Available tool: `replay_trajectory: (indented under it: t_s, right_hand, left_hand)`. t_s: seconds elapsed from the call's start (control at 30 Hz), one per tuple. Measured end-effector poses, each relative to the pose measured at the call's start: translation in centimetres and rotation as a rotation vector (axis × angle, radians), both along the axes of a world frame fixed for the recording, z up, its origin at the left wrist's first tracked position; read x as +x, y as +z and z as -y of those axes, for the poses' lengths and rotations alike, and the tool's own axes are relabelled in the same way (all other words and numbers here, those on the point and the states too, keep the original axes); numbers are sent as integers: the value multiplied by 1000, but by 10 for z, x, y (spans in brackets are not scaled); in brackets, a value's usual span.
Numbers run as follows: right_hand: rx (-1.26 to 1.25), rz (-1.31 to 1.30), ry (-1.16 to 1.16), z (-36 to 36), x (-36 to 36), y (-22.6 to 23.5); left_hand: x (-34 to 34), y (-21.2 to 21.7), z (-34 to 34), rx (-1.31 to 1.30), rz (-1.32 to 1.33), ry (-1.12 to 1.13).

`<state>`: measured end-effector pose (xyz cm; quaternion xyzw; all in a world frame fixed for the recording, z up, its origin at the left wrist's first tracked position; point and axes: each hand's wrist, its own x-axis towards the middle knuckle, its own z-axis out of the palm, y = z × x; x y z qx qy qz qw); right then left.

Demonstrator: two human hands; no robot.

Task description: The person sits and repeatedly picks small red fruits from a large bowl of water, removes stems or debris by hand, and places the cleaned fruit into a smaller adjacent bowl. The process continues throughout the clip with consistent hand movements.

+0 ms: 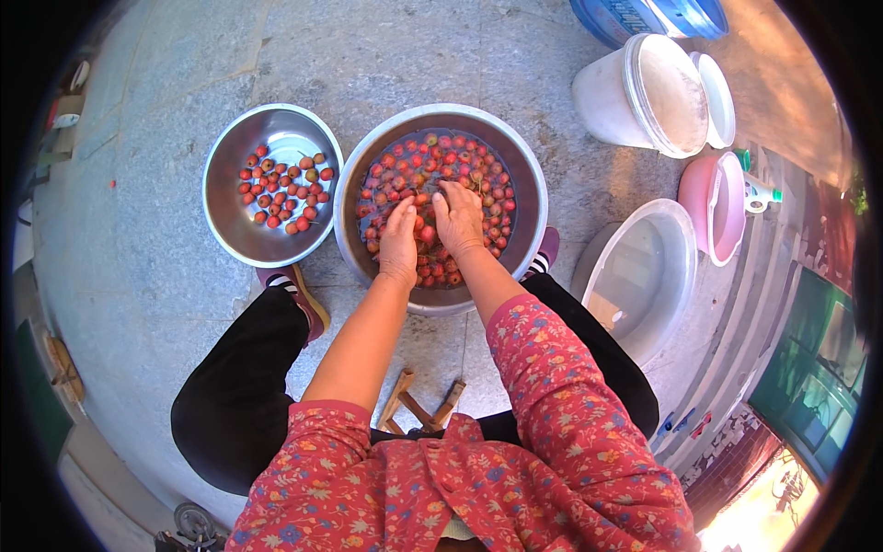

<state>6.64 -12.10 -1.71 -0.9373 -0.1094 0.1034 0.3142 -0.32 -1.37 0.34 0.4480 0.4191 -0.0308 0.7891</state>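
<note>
Between my feet stands a large metal basin (535, 216) of water, filled with small red fruits (449, 158) that look like hawthorns. Both of my hands reach into it, palms turned toward each other. My left hand (399, 241) is cupped among the fruits, its fingertips at the water. Facing it, my right hand (460, 219) has its fingers extended and slightly bent over the hawthorns. A few fruits lie in the gap between the hands; neither hand is visibly closed around one. To the left, a smaller metal bowl (269, 241) holds several hawthorns without visible water.
On the right stand a white bucket (607, 97), a grey-white tub (685, 276), a pink basin (716, 207) and a white bottle with a green cap (759, 194). A blue container (602, 20) is at the far right. A wooden stool (418, 405) shows beneath me on the stone paving.
</note>
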Motion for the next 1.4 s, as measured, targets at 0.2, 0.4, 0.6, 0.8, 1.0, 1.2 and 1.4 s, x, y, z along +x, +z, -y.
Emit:
replay_trajectory:
  t_s: [0.2, 0.4, 0.6, 0.8, 1.0, 1.2, 1.4]
  right_hand:
    - [27, -264, -224, 6, -36, -41]
    - [244, -187, -62, -29, -76, 0]
    - [297, -313, -229, -15, -24, 2]
    - [323, -152, -89, -23, -70, 4]
    - [139, -15, -67, -6, -11, -7]
    - [-128, 87, -262, 31, -8, -32]
    - [327, -389, -356, -4, -46, -60]
  left_hand:
    - [-5, -26, -4, 283, -294, -120]
    - [-16, -49, -17, -479, -128, 268]
    - [-5, -6, 25, -589, -101, 234]
    - [2, -12, -9, -640, -8, 322]
    - [1, -8, 16, -638, -43, 268]
    - [1, -12, -5, 319, -186, -80]
    - [2, -25, -7, -117, -313, 46]
